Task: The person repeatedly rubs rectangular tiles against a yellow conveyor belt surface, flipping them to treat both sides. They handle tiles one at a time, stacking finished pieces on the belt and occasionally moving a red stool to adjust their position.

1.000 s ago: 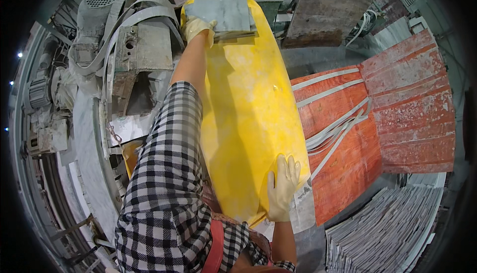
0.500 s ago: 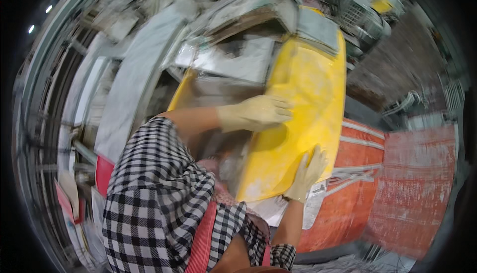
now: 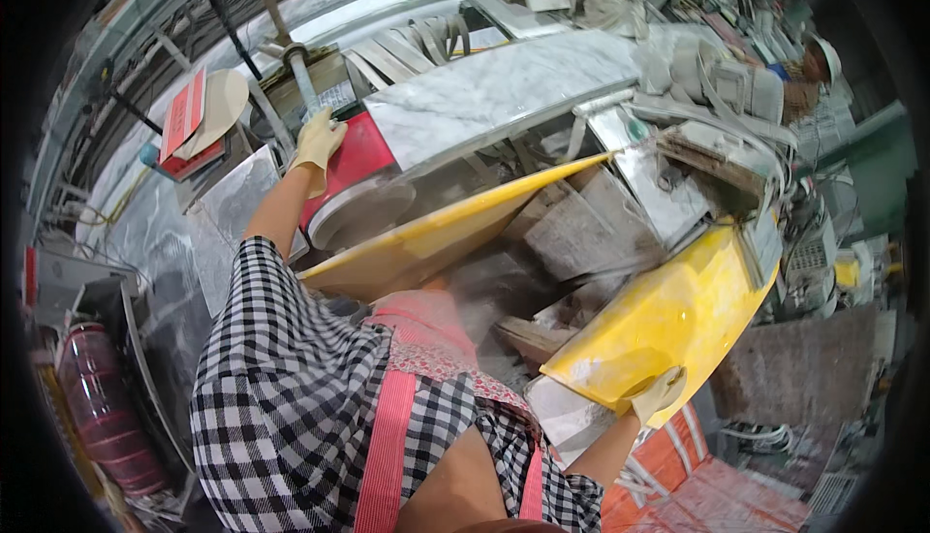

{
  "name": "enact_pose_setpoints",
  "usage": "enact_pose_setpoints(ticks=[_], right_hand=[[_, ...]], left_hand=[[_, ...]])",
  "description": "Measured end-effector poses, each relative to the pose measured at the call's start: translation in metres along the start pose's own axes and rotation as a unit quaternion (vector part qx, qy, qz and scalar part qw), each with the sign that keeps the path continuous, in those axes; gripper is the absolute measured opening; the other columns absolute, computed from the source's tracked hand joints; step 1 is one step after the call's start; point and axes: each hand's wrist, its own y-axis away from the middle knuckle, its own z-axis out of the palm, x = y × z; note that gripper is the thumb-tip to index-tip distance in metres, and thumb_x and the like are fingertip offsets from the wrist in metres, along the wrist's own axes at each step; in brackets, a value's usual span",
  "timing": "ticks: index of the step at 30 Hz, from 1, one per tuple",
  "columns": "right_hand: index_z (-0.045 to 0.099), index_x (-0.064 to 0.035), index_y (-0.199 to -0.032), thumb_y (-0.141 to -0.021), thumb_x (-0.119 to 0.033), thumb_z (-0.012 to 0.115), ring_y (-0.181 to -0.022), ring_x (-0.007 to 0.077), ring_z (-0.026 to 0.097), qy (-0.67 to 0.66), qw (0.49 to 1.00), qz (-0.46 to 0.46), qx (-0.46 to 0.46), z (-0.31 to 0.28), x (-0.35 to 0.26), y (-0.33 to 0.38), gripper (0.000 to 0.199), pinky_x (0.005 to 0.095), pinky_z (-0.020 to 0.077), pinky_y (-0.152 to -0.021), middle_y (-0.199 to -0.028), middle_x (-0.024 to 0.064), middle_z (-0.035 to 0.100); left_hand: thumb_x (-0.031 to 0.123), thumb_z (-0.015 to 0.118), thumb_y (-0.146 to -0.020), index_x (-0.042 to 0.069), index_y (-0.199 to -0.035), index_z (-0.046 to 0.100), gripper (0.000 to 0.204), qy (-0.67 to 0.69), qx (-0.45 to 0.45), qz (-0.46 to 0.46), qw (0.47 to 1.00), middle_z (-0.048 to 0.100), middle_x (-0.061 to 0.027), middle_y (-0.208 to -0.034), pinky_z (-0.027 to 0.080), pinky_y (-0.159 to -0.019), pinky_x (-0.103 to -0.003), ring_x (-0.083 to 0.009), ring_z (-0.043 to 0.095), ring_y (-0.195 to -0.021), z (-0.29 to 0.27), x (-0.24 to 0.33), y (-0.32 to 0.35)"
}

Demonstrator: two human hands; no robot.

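My left hand [image 3: 318,150] in a pale rubber glove is stretched far out to the left. Its fingers curl around the lower end of a grey tube [image 3: 303,82], above a red panel [image 3: 360,145]. My right hand [image 3: 661,392], gloved the same way, rests with fingers extended on the near end of a glossy yellow sheet [image 3: 668,291]. That sheet slopes away to the right, pale smears on its surface. Another yellow sheet [image 3: 455,218] stands on edge in front of my body, with a dark gap between the two.
A long marbled slab [image 3: 504,92] runs behind the upright yellow sheet. Dusty grey boards [image 3: 591,223] lie in the gap. Orange sheeting [image 3: 668,465] covers the lower right. A dark red roll [image 3: 108,407] stands at far left. Another person [image 3: 814,68] is at the upper right.
My left hand has left the yellow sheet and swung far left to the grey tube. My view has turned left. My right hand stays on the yellow sheet.
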Motion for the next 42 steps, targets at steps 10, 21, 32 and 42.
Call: enact_pose_setpoints(ticks=[10,21,32,42], right_hand=[[0.059,0.0068,-0.127,-0.105,-0.018,0.054,-0.103,0.0232,0.07,-0.037,0.918,-0.015,-0.394,0.205,-0.045,0.121,0.034,0.0338,0.0508,-0.098,-0.11,0.016,0.073],[0.06,0.0041,-0.133,-0.104,-0.015,0.055,-0.122,0.0261,0.062,0.157,0.941,-0.194,-0.23,0.143,-0.079,0.109,0.036,0.0347,0.0461,-0.106,-0.13,0.0174,0.066],[0.054,-0.0024,-0.14,-0.096,-0.02,0.061,-0.116,0.039,0.054,0.401,0.853,-0.306,-0.136,0.072,0.004,0.044,0.048,0.0463,0.0413,-0.103,-0.124,0.0205,0.06],[0.056,-0.001,-0.14,-0.098,-0.021,0.061,-0.127,0.0385,0.052,0.383,0.848,-0.328,-0.165,0.076,0.007,0.024,0.047,0.0438,0.0392,-0.109,-0.136,0.0216,0.058]], left_hand=[[0.043,0.078,-0.076,0.0,-0.142,0.053,0.083,0.011,-0.276,0.091,0.957,0.062,-0.0245,-0.134,0.047,-0.105,-0.041,-0.0366,0.06,-0.124,0.071,0.047,-0.087],[0.054,0.07,-0.088,-0.001,-0.144,0.051,0.081,0.173,-0.422,0.023,0.89,0.06,-0.0202,-0.138,0.044,-0.107,-0.039,-0.0312,0.057,-0.127,0.041,0.054,-0.116],[0.06,0.074,-0.083,-0.002,-0.139,0.056,0.085,0.057,-0.368,0.111,0.922,0.062,-0.0142,-0.131,0.043,-0.102,-0.032,-0.0237,0.057,-0.12,0.054,0.036,-0.119],[0.046,0.067,-0.093,-0.002,-0.144,0.05,0.072,0.001,-0.269,0.047,0.962,0.054,-0.018,-0.143,0.039,-0.11,-0.034,-0.027,0.049,-0.133,0.018,0.091,-0.088]])
